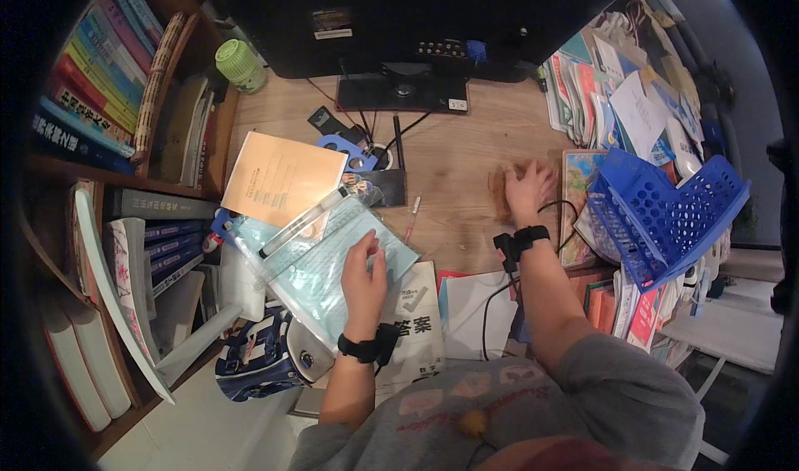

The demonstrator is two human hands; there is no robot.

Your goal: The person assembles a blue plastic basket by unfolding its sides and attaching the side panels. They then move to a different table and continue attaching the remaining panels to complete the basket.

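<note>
Left hand (364,273) flat, fingers spread, palm down on clear plastic folder (320,259), pressing not gripping. Folder sits front-left of monitor stand (402,88), white marker (301,221) on it. Right hand (527,190) open, resting on brown cloth (502,190), front-right of stand.

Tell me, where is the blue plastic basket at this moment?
In the head view, the blue plastic basket is tilted at the desk's right side, just right of the right hand, below the stacked papers.
</note>
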